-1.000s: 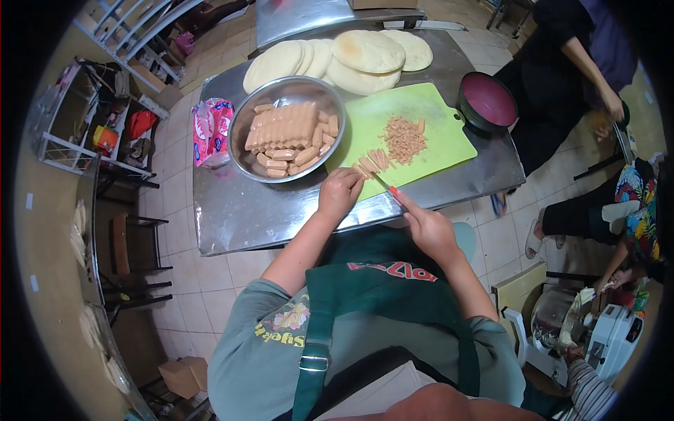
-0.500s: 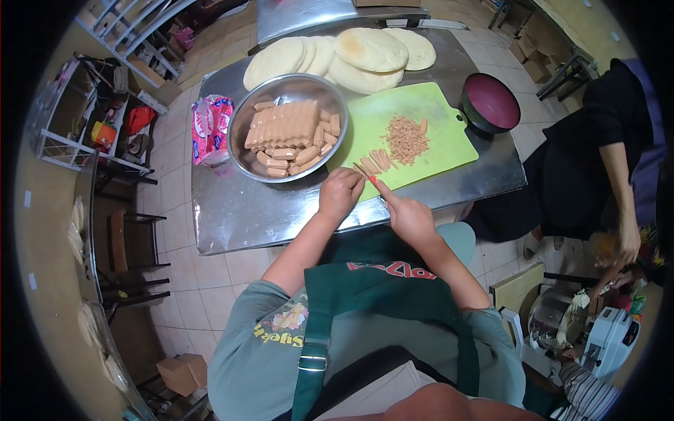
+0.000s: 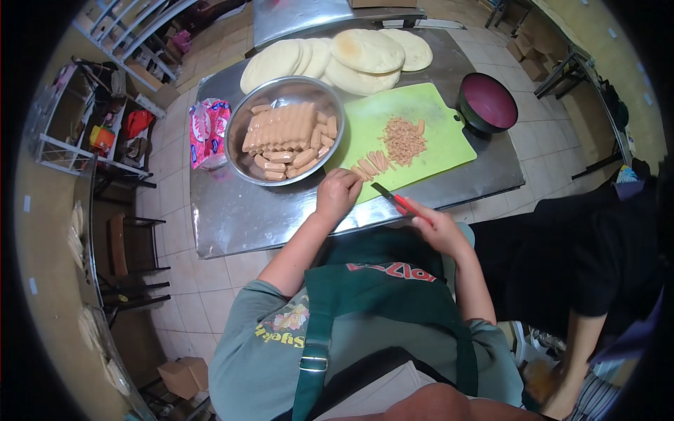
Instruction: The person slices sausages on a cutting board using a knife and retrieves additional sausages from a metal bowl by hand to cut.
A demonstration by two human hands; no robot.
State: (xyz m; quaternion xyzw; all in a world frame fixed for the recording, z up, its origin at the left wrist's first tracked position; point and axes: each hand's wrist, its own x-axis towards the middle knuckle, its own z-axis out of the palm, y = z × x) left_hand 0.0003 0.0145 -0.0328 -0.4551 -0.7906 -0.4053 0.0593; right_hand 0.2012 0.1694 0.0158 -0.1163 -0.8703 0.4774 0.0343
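My left hand (image 3: 340,191) is closed at the near left edge of the green cutting board (image 3: 442,109). Its bent fingertips press on a piece of sausage (image 3: 359,173), mostly hidden under them. My right hand (image 3: 437,226) grips the red handle of a knife (image 3: 384,191). The dark blade points up and left, apart from the sausage, over the board's near edge. Several sausage strips (image 3: 376,163) lie beside my left fingertips. Farther back on the board sits a heap of diced sausage (image 3: 405,142). A steel bowl (image 3: 234,153) of whole and halved sausages (image 3: 281,130) stands left of the board.
Round flatbreads (image 3: 366,52) overlap along the table's (image 3: 232,228) far side. A dark bowl with a maroon inside (image 3: 489,103) stands by the board's right edge. Left of the steel bowl lies a pink packet (image 3: 209,133). A person in black (image 3: 562,249) bends close on my right.
My right hand has drawn the knife back to the right, away from the sausage. My left hand stays almost in place. The person in black has leaned down and closer.
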